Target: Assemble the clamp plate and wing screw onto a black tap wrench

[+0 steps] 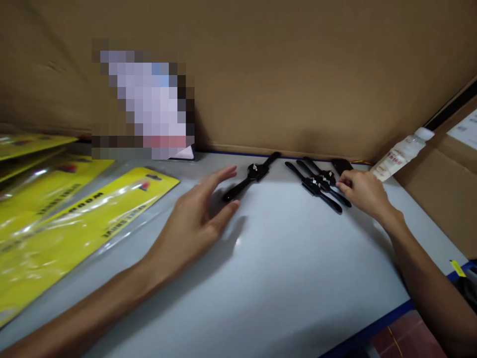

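Note:
My left hand [196, 211] hovers open over the grey table [261, 278], fingers spread, its tips close to the near end of a single black tap wrench [253, 175] that lies diagonally. My right hand [363, 191] rests at the far right on a small cluster of black tap wrenches [316, 185], fingertips touching their right side; whether it grips one I cannot tell. The wrenches are long black bars with a metal centre piece.
Yellow blister-pack cards in clear plastic [74, 219] lie stacked at the left. A white bottle [400, 154] leans at the back right. Tall cardboard sheets [298, 74] wall the back and right. The table's blue front edge [387, 318] runs at lower right.

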{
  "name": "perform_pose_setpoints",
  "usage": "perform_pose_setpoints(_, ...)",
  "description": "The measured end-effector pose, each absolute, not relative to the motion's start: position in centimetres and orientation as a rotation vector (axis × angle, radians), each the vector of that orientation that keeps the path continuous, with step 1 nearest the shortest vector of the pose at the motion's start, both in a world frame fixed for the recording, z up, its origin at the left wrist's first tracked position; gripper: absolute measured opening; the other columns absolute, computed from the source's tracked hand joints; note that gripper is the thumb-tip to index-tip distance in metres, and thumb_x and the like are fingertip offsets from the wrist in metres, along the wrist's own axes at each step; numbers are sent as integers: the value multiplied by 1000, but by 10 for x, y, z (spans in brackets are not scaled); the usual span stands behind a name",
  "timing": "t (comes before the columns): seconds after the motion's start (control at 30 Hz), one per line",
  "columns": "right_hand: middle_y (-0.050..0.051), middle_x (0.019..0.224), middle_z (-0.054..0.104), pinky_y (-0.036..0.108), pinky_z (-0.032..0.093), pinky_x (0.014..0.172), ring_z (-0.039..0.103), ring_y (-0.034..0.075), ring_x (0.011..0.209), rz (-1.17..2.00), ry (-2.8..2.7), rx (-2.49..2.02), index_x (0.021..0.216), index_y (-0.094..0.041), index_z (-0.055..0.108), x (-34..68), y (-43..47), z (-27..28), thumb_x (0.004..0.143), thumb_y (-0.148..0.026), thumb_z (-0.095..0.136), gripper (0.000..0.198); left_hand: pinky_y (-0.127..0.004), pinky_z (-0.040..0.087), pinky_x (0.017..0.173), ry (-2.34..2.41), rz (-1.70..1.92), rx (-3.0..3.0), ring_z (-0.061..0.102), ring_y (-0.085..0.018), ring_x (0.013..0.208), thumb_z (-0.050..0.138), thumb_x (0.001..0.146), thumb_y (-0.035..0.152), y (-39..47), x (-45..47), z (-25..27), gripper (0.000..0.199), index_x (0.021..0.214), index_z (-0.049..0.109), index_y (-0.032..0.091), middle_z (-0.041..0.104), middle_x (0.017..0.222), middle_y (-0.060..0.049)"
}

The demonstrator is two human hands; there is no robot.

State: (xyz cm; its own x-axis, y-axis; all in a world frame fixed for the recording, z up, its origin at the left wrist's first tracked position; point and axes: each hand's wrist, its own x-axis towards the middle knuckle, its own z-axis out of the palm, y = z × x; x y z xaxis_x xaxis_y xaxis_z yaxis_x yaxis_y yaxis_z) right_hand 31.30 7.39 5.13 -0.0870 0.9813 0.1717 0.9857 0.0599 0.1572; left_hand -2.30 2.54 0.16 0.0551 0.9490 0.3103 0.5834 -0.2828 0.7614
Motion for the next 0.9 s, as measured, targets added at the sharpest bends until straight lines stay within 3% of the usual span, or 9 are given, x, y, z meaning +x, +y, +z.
perform_pose_setpoints(0.17, 8, 103, 73, 30, 31, 61, 65, 25, 89, -318, -2295, -2221, 103, -21, 69, 319, 69, 52, 95, -37, 56, 22, -47, 50, 97, 1489, 1211, 1883, 65, -28, 110, 49, 93, 41, 14, -18, 10, 37, 115, 67, 19, 72, 117, -9)
perform_pose_setpoints(0.27, 11, 109, 71, 30, 35, 65, 65, 27, 95, -282, -2297, -2250, 108, -20, 69, 321, 71, 48, 95, -33, 57, 22, -39, 51, 86, 1416, 1230, 1853, 67, -23, 92, 47, 93, 45, 11, -16, 11, 33, 94, 71, 22, 73, 95, -5)
perform_pose_setpoints(0.37, 13, 111, 70, 31, 37, 69, 65, 28, 99, -202, -2329, -2241, 108, -19, 70, 323, 76, 39, 94, -26, 58, 20, -34, 50, 76, 1384, 1183, 1847, 66, -20, 78, 46, 93, 44, 8, -13, 11, 34, 87, 71, 22, 71, 84, -3)
perform_pose_setpoints(0.53, 8, 96, 72, 28, 39, 70, 65, 22, 88, -8, -2267, -2213, 106, -18, 68, 330, 85, 30, 91, -26, 62, 18, -30, 49, 69, 1330, 1171, 1906, 65, -17, 73, 48, 94, 42, 3, -11, 8, 31, 87, 71, 22, 70, 83, -2)
perform_pose_setpoints(0.7, 4, 73, 64, 27, 33, 61, 57, 19, 70, 138, -2153, -2200, 77, -19, 63, 341, 95, 29, 90, -33, 59, 20, -25, 45, 57, 1284, 1184, 1992, 57, -12, 57, 41, 98, 30, 1, -13, -3, 28, 102, 68, 25, 62, 71, 3)
perform_pose_setpoints(0.8, 4, 69, 58, 28, 29, 61, 52, 18, 68, 134, -2043, -2175, 69, -20, 54, 343, 98, 31, 91, -31, 55, 25, -26, 50, 70, 1259, 1253, 2053, 62, -14, 72, 39, 95, 21, -1, -12, -4, 33, 118, 63, 27, 64, 83, 1)
perform_pose_setpoints(0.9, 2, 67, 52, 28, 29, 61, 48, 17, 67, 147, -1962, -2094, 68, -21, 48, 339, 94, 39, 92, -30, 50, 25, -32, 52, 79, 1302, 1242, 1998, 65, -17, 86, 43, 95, 27, -4, -9, 1, 32, 122, 60, 26, 66, 95, -2)
